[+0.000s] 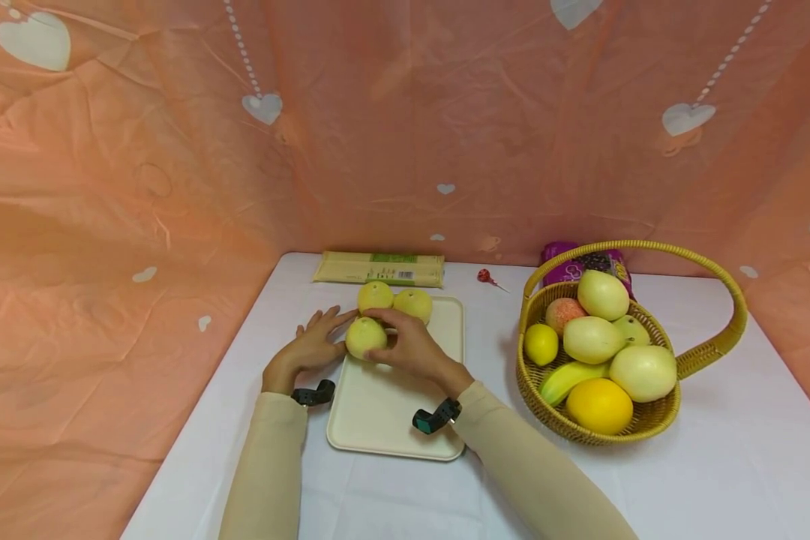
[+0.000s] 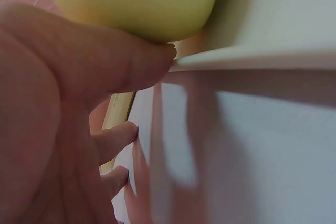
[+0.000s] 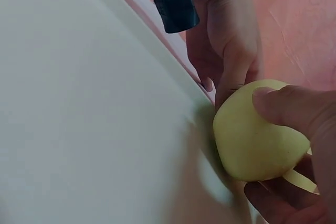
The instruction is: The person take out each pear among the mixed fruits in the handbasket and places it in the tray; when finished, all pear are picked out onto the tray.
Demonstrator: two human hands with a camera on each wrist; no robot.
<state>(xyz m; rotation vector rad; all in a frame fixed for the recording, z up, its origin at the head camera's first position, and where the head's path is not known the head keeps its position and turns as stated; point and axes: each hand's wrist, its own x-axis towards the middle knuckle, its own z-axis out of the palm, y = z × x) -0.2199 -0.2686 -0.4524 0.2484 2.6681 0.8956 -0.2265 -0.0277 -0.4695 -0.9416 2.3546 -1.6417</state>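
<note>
A round yellow-green fruit [image 1: 365, 338] lies at the left edge of a cream rectangular tray [image 1: 391, 420]. My right hand [image 1: 412, 346] grips it, thumb on the near side and fingers round the far side, as the right wrist view also shows. My left hand [image 1: 313, 343] is at the tray's left rim with its fingers extended. Its thumb [image 2: 131, 64] rests along the rim, right at the underside of the fruit. Two more fruits of the same kind, one at the far left [image 1: 375, 297] and one beside it [image 1: 415, 305], sit on the tray's far end.
To the right stands a wicker basket [image 1: 529, 390] with a tall handle, holding several fruits, among them a banana [image 1: 570, 379]. Behind it lies a purple packet [image 1: 556, 255]. A pale flat package [image 1: 351, 268] and a red lollipop [image 1: 484, 276] lie along the table's back.
</note>
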